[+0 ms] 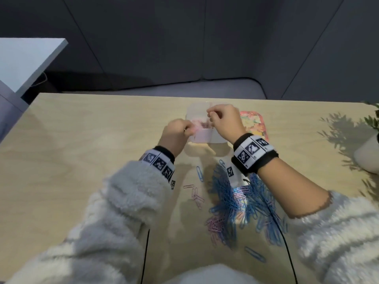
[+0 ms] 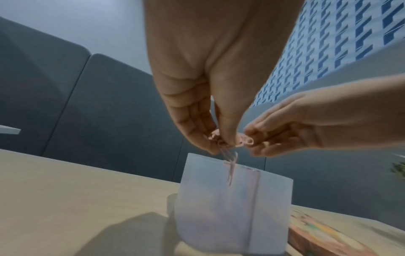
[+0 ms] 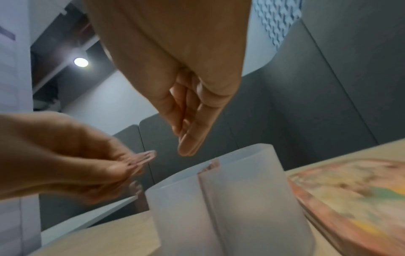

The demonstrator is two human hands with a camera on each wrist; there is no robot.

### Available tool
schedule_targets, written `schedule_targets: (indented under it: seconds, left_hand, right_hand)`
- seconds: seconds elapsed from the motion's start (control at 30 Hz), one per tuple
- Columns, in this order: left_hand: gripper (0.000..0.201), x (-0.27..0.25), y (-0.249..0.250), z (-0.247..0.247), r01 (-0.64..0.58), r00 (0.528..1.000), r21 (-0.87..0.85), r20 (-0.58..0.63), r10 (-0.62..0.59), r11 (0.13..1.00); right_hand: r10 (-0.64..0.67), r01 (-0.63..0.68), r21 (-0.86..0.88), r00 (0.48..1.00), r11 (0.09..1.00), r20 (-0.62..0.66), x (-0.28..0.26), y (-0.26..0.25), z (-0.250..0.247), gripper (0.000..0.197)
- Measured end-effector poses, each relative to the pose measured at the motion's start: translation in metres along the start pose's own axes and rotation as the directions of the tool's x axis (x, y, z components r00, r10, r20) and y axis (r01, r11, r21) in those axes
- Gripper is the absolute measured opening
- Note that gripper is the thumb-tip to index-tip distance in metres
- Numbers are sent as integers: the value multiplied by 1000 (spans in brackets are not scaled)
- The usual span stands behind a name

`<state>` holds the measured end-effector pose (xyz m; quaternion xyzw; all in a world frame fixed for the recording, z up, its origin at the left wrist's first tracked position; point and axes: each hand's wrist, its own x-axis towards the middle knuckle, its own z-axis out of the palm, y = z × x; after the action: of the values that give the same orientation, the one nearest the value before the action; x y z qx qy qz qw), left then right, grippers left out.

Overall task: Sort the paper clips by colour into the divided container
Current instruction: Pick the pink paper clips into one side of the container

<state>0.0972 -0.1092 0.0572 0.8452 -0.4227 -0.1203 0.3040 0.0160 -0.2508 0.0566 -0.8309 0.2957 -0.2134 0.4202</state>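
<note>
A small bunch of pink paper clips [image 2: 228,145] hangs above the divided container [image 1: 203,138], pinched in the grip of the left hand [image 1: 176,134], whose thumb and fingers are curled round them; one clip dangles down past the container's rim, over its left compartment. The container is translucent and white, split by a central wall [image 2: 254,199], and something pink shows through its left side. It stands toward the far edge of the desk [image 1: 82,150], about midway along it. The right hand [image 1: 223,124] is just beside the left, over the container's far right part. From the left wrist its fingertips [image 2: 252,138] touch the end of the pink bunch, while from its own wrist the fingers look nearly straight and close together, so I cannot tell whether that grip holds a clip. Near the desk's front edge lies a tangled pile of blue and pink clips [image 1: 235,201], with a few loose pink ones [image 1: 196,195] to its left. A flowery lid or tray [image 1: 256,124] lies just right of the container, and a potted plant [image 1: 369,152] stands at the desk's right edge.
</note>
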Motion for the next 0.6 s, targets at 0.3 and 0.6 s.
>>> schedule_targets:
  seconds: [0.3,0.6]
  left_hand:
    - [26,58,6,26,33,999,236,22,-39,971]
    - [8,-11,-11,23,-118,989,136,105,104,984]
  right_hand:
    - [154,-169,101,977,980,146,-79,34,-12,20]
    - [162,-45,-263,881,964,444,-130,41,6,18]
